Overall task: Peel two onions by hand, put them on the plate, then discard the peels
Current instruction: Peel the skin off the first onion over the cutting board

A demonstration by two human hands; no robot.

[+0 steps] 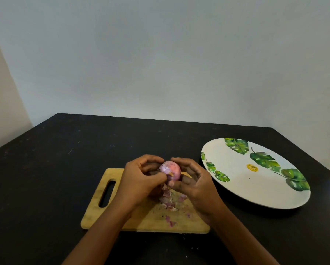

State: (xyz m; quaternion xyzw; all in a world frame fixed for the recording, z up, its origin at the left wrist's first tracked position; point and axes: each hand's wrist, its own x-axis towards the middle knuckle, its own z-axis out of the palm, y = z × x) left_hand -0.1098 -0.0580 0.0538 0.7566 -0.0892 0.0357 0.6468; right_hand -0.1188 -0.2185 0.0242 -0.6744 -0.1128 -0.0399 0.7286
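The onion (170, 171) is held just above the board (95, 211), gripped by the curled fingers of the left hand (141, 181) and cupped by the right hand (195, 183). Peels (170, 200) are scattered on the board beneath. The plate (256, 196) is set on the bench (45, 169) to the right, near the board.
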